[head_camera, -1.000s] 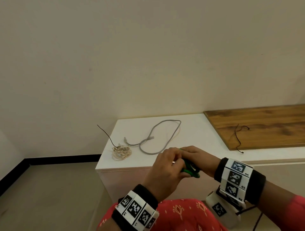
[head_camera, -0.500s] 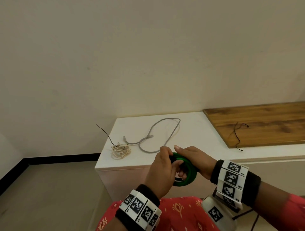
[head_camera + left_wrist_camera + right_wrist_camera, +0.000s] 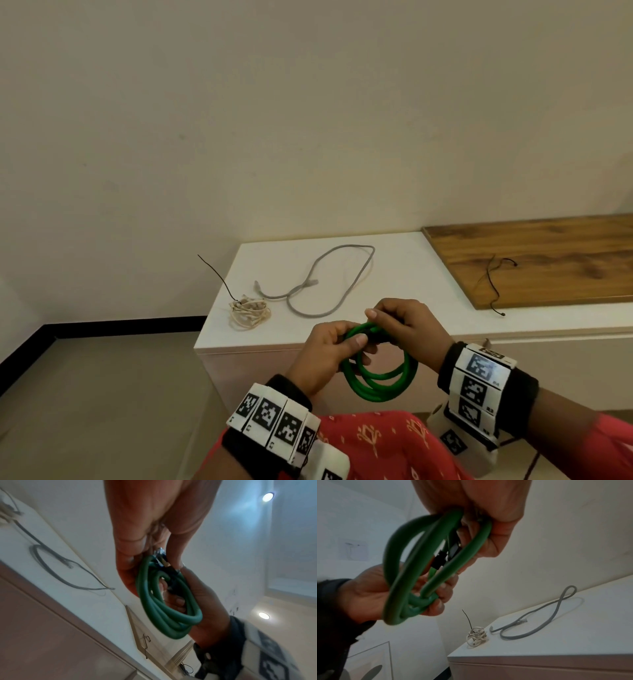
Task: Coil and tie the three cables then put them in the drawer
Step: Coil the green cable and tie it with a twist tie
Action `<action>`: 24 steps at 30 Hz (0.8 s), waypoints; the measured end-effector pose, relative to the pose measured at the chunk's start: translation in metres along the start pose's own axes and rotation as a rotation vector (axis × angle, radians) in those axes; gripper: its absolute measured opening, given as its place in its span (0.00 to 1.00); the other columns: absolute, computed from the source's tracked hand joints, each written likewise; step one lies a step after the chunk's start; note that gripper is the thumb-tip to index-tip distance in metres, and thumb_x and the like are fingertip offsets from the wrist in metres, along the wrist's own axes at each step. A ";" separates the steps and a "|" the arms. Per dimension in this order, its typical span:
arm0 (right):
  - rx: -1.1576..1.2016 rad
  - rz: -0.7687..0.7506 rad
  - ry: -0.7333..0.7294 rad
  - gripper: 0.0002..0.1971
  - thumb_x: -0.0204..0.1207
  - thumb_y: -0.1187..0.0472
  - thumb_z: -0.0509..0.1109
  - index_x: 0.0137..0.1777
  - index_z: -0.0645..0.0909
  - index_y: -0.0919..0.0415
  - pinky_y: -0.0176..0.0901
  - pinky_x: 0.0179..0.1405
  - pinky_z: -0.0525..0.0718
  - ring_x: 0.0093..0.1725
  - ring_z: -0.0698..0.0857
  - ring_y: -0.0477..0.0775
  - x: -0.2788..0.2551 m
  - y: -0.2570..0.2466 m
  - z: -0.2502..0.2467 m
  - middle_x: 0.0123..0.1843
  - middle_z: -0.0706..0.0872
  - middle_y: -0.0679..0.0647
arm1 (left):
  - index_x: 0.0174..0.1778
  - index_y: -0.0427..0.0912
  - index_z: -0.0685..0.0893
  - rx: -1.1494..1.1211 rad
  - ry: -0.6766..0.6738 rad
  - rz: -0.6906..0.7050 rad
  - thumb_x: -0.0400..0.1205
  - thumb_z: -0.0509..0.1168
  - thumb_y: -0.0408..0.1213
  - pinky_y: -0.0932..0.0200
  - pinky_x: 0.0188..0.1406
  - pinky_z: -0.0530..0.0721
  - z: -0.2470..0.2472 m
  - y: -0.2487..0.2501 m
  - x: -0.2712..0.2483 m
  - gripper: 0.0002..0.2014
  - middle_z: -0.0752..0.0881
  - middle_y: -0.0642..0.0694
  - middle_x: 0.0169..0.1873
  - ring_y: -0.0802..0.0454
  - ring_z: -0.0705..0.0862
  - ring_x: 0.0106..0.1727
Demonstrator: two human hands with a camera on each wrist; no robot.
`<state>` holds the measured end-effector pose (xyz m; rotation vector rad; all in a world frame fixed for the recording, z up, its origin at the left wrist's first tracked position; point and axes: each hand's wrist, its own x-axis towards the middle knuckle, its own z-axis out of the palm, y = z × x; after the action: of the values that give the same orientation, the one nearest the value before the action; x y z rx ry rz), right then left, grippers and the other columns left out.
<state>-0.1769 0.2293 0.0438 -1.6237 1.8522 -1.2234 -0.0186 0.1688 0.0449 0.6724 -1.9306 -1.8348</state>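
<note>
Here I log: green cable (image 3: 380,377), coiled, held in the air before the cabinet (image 3: 404,274); left hand (image 3: 325,359) fingers curled round its loops, right hand (image 3: 407,325) pinching the top.

Green cable (image 3: 380,377) coiled (in hands), grey cable (image 3: 337,277) loose, white cable (image 3: 250,313) bundled

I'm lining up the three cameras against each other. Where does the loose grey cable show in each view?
Head: grey cable lies looped on the white cabinet top, above the hands, centre.
Left wrist: grey cable at left, dark and blurred, on the tilted cabinet top.
Right wrist: grey cable at lower right on the cabinet top.
Shared landmark: the white coiled cable beside it, seen at and at the upper left edge.
</note>
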 end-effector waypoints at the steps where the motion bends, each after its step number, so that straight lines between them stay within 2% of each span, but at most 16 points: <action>1: -0.014 -0.002 0.001 0.14 0.78 0.56 0.65 0.34 0.80 0.63 0.32 0.28 0.75 0.24 0.77 0.42 0.001 0.001 0.000 0.25 0.79 0.50 | 0.51 0.38 0.83 -0.022 0.016 -0.009 0.82 0.59 0.30 0.64 0.32 0.84 0.000 0.000 0.001 0.08 0.86 0.46 0.35 0.58 0.84 0.31; 4: -0.006 0.024 -0.018 0.13 0.78 0.55 0.65 0.33 0.78 0.57 0.28 0.26 0.75 0.22 0.78 0.39 0.003 0.003 -0.003 0.26 0.79 0.46 | 0.47 0.40 0.85 -0.050 0.080 -0.008 0.81 0.61 0.28 0.65 0.28 0.82 0.004 -0.001 0.005 0.08 0.85 0.48 0.30 0.57 0.83 0.28; 7: 0.047 0.104 -0.075 0.13 0.79 0.53 0.62 0.36 0.79 0.58 0.36 0.32 0.80 0.28 0.81 0.44 0.009 0.009 -0.015 0.30 0.82 0.48 | 0.44 0.43 0.87 -0.065 0.125 0.002 0.80 0.62 0.26 0.66 0.26 0.81 0.007 -0.001 0.012 0.10 0.84 0.48 0.28 0.57 0.82 0.26; 9: 0.142 0.244 -0.094 0.14 0.81 0.54 0.59 0.38 0.80 0.59 0.38 0.34 0.82 0.33 0.82 0.48 0.019 0.023 -0.032 0.33 0.83 0.52 | 0.43 0.42 0.86 -0.071 0.155 0.004 0.80 0.61 0.25 0.66 0.24 0.81 0.006 -0.002 0.018 0.10 0.83 0.47 0.27 0.58 0.81 0.25; 12: 0.173 0.500 -0.065 0.11 0.80 0.59 0.62 0.38 0.78 0.63 0.37 0.28 0.83 0.31 0.80 0.52 0.034 0.060 -0.071 0.33 0.81 0.57 | 0.44 0.41 0.87 -0.077 0.195 -0.005 0.79 0.62 0.24 0.64 0.24 0.82 0.003 -0.007 0.031 0.10 0.83 0.45 0.28 0.57 0.82 0.26; 16: 0.075 0.735 0.119 0.13 0.80 0.70 0.62 0.32 0.71 0.64 0.33 0.14 0.75 0.25 0.73 0.54 0.047 0.124 -0.124 0.28 0.76 0.60 | 0.48 0.39 0.88 -0.107 0.255 -0.035 0.78 0.63 0.24 0.61 0.32 0.84 -0.003 -0.016 0.049 0.10 0.85 0.46 0.28 0.54 0.84 0.31; 17: 0.035 0.770 0.178 0.14 0.79 0.72 0.62 0.31 0.70 0.64 0.34 0.14 0.76 0.25 0.73 0.53 0.050 0.140 -0.137 0.28 0.75 0.60 | 0.46 0.41 0.88 -0.117 0.263 -0.042 0.78 0.64 0.24 0.62 0.32 0.84 -0.003 -0.019 0.055 0.10 0.86 0.47 0.28 0.54 0.84 0.32; 20: -0.094 0.848 0.311 0.16 0.76 0.77 0.62 0.28 0.71 0.65 0.44 0.24 0.79 0.27 0.76 0.55 0.062 0.172 -0.166 0.27 0.77 0.60 | 0.44 0.44 0.88 -0.133 0.286 -0.059 0.77 0.64 0.24 0.62 0.32 0.85 -0.007 -0.028 0.070 0.11 0.88 0.50 0.29 0.55 0.85 0.32; 22: -0.219 0.868 0.318 0.14 0.75 0.79 0.62 0.29 0.73 0.66 0.39 0.17 0.78 0.26 0.76 0.55 0.071 0.185 -0.177 0.27 0.77 0.59 | 0.47 0.42 0.88 -0.133 0.293 -0.073 0.77 0.65 0.24 0.60 0.34 0.84 -0.009 -0.034 0.081 0.11 0.88 0.47 0.31 0.53 0.85 0.34; 23: -0.317 0.856 0.269 0.13 0.74 0.79 0.61 0.32 0.75 0.67 0.37 0.15 0.77 0.26 0.76 0.55 0.076 0.189 -0.181 0.27 0.77 0.58 | 0.48 0.42 0.88 -0.132 0.295 -0.079 0.77 0.65 0.25 0.59 0.35 0.84 -0.010 -0.037 0.086 0.11 0.88 0.46 0.32 0.52 0.85 0.35; 24: -0.425 0.832 0.182 0.12 0.74 0.79 0.59 0.35 0.79 0.67 0.37 0.17 0.75 0.26 0.76 0.55 0.081 0.193 -0.183 0.27 0.78 0.58 | 0.48 0.42 0.88 -0.131 0.296 -0.084 0.77 0.65 0.25 0.58 0.36 0.84 -0.012 -0.040 0.090 0.11 0.88 0.45 0.32 0.51 0.84 0.36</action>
<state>-0.4518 0.2079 0.0086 -0.7146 2.6274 -0.6404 -0.0818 0.1050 0.0022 0.9355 -1.6010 -1.7761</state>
